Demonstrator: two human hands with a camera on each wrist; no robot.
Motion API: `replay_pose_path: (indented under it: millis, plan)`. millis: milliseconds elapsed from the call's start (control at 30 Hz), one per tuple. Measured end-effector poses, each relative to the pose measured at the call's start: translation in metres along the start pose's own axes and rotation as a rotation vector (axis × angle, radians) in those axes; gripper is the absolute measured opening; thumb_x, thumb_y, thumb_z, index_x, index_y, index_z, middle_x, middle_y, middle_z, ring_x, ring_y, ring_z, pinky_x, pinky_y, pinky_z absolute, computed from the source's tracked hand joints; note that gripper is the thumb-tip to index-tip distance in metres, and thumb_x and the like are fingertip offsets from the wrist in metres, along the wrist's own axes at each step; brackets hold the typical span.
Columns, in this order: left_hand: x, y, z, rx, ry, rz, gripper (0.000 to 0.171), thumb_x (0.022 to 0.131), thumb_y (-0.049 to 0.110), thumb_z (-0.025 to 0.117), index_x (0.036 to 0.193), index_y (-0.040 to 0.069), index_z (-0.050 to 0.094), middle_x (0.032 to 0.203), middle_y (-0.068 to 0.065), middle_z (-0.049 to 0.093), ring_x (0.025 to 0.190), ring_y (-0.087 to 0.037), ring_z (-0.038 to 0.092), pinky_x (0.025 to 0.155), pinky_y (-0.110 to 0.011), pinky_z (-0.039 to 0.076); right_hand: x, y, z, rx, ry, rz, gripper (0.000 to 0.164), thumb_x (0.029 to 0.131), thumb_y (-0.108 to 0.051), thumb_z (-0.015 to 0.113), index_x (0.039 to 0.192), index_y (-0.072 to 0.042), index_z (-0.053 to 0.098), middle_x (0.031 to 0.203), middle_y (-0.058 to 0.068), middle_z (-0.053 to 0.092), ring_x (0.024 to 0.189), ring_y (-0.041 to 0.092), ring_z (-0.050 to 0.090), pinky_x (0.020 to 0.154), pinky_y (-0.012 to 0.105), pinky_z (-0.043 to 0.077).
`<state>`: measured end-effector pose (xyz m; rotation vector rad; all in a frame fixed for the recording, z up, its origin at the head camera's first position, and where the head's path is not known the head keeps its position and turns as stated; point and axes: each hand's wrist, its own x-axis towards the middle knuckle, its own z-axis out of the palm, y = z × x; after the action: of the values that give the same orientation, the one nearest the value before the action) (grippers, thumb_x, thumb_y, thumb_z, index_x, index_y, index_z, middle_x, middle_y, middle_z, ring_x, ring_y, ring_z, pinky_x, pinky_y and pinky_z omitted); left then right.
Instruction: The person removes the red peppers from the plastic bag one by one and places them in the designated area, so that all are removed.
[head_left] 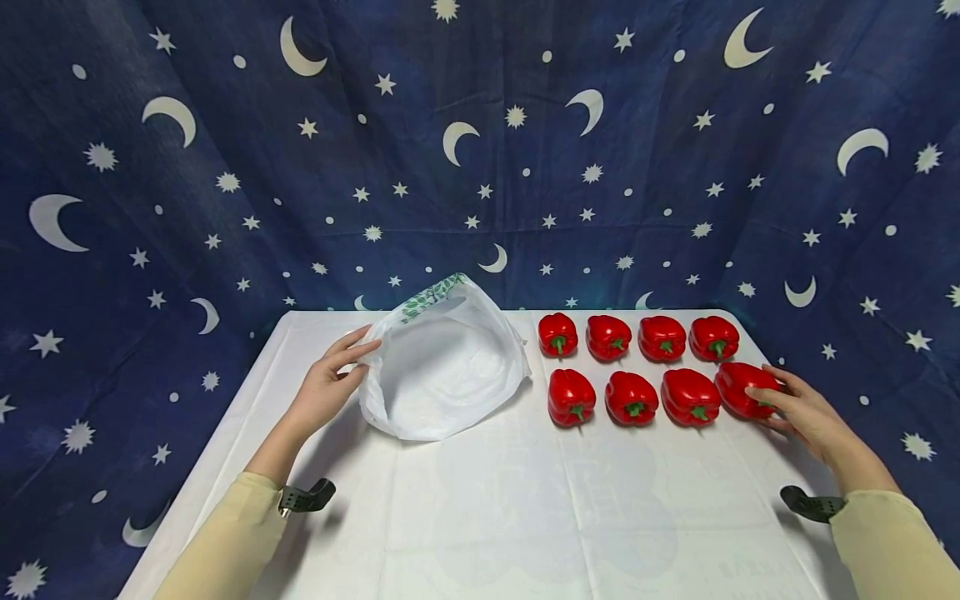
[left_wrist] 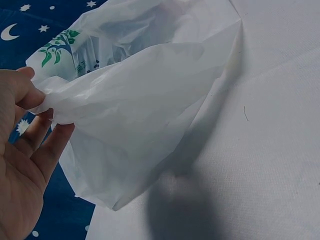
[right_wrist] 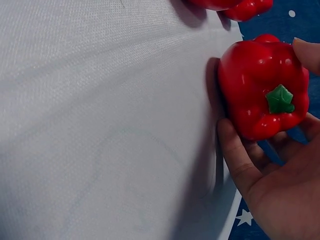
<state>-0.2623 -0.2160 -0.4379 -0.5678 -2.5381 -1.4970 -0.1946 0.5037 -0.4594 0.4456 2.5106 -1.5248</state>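
A white plastic bag [head_left: 450, 375] with a green leaf print lies with its mouth wide towards me, left of the middle of the table. My left hand [head_left: 330, 387] pinches the bag's left rim; in the left wrist view the thumb and fingers bunch the thin plastic [left_wrist: 65, 102]. At the right end of the front row, my right hand [head_left: 810, 417] grips a red bell pepper [head_left: 738, 387]. The right wrist view shows this pepper [right_wrist: 260, 85] with its green stem facing the camera, thumb on top and fingers underneath.
Several more red bell peppers stand in two rows to the right of the bag, among them a back-row pepper [head_left: 662, 338] and a front-row one [head_left: 690, 396]. A white cloth covers the table [head_left: 487, 517]. Behind hangs a dark blue curtain [head_left: 495, 200] with moons and stars.
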Motion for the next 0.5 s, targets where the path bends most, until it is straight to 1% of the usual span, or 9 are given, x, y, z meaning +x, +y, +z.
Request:
replay_pose_path:
  millis: [100, 167, 233, 267, 300, 367, 433, 467, 500]
  plan:
    - [-0.001, -0.002, -0.001, -0.006, 0.004, 0.021, 0.038, 0.103, 0.007, 0.059, 0.139, 0.015, 0.067, 0.161, 0.001, 0.039, 0.146, -0.027, 0.037, 0.086, -0.017, 0.045, 0.000, -0.002, 0.001, -0.011, -0.006, 0.002, 0.100, 0.102, -0.048, 0.058, 0.160, 0.001, -0.008, 0.160, 0.040, 0.002, 0.130, 0.051, 0.029, 0.073, 0.020, 0.052]
    - [-0.002, -0.002, -0.002, -0.002, 0.005, 0.031, 0.037, 0.103, 0.006, 0.059, 0.138, 0.015, 0.067, 0.161, 0.000, 0.038, 0.146, -0.029, 0.036, 0.086, -0.016, 0.045, -0.001, -0.004, 0.000, -0.043, -0.012, -0.003, 0.100, 0.103, -0.050, 0.055, 0.159, 0.003, -0.009, 0.159, 0.042, 0.002, 0.135, 0.056, 0.024, 0.072, 0.020, 0.052]
    - [-0.003, -0.003, -0.003, -0.001, 0.002, 0.034, 0.037, 0.103, 0.006, 0.059, 0.138, 0.015, 0.068, 0.162, 0.000, 0.037, 0.147, -0.031, 0.035, 0.087, -0.016, 0.045, -0.003, -0.006, -0.001, -0.094, -0.010, -0.014, 0.099, 0.104, -0.052, 0.052, 0.158, 0.005, -0.008, 0.157, 0.044, 0.002, 0.136, 0.059, 0.022, 0.072, 0.022, 0.054]
    - [-0.004, -0.003, -0.003, -0.001, 0.000, 0.030, 0.036, 0.103, 0.007, 0.059, 0.137, 0.015, 0.068, 0.162, 0.001, 0.037, 0.147, -0.032, 0.035, 0.088, -0.017, 0.044, -0.005, -0.007, -0.002, -0.128, -0.006, -0.024, 0.099, 0.104, -0.053, 0.051, 0.158, 0.006, -0.008, 0.157, 0.045, 0.003, 0.135, 0.059, 0.022, 0.075, 0.026, 0.055]
    - [-0.005, -0.003, -0.004, -0.002, -0.005, 0.024, 0.036, 0.103, 0.008, 0.059, 0.137, 0.015, 0.068, 0.163, 0.002, 0.036, 0.146, -0.032, 0.035, 0.088, -0.017, 0.044, -0.007, -0.007, -0.002, -0.156, -0.004, -0.038, 0.100, 0.104, -0.054, 0.050, 0.158, 0.007, -0.007, 0.156, 0.045, 0.004, 0.135, 0.060, 0.022, 0.081, 0.034, 0.057]
    - [-0.009, -0.003, -0.005, -0.005, -0.017, 0.010, 0.035, 0.103, 0.011, 0.060, 0.137, 0.016, 0.068, 0.163, 0.004, 0.034, 0.146, -0.032, 0.035, 0.091, -0.016, 0.042, -0.010, -0.009, -0.003, -0.211, 0.011, -0.065, 0.100, 0.103, -0.055, 0.049, 0.158, 0.008, -0.006, 0.156, 0.046, 0.004, 0.136, 0.063, 0.021, 0.092, 0.052, 0.054]
    - [-0.012, -0.001, -0.008, -0.014, -0.030, 0.003, 0.035, 0.104, 0.014, 0.061, 0.138, 0.015, 0.067, 0.164, 0.005, 0.033, 0.147, -0.031, 0.034, 0.096, -0.016, 0.041, -0.015, -0.010, -0.003, -0.253, 0.039, -0.091, 0.100, 0.103, -0.056, 0.050, 0.159, 0.007, -0.004, 0.156, 0.046, 0.007, 0.136, 0.064, 0.020, 0.098, 0.069, 0.042]
    - [-0.014, -0.001, -0.009, -0.021, -0.033, 0.002, 0.036, 0.103, 0.015, 0.062, 0.139, 0.014, 0.067, 0.164, 0.005, 0.033, 0.147, -0.030, 0.034, 0.098, -0.016, 0.040, -0.018, -0.010, -0.003, -0.267, 0.057, -0.101, 0.100, 0.102, -0.056, 0.050, 0.159, 0.007, -0.003, 0.156, 0.046, 0.008, 0.137, 0.065, 0.019, 0.098, 0.075, 0.035]
    - [-0.016, 0.000, -0.011, -0.021, -0.034, 0.003, 0.037, 0.103, 0.016, 0.062, 0.140, 0.014, 0.066, 0.164, 0.005, 0.032, 0.148, -0.029, 0.033, 0.101, -0.019, 0.040, -0.021, -0.011, -0.002, -0.280, 0.079, -0.111, 0.099, 0.102, -0.056, 0.051, 0.159, 0.006, -0.002, 0.156, 0.046, 0.009, 0.137, 0.066, 0.019, 0.098, 0.079, 0.030]
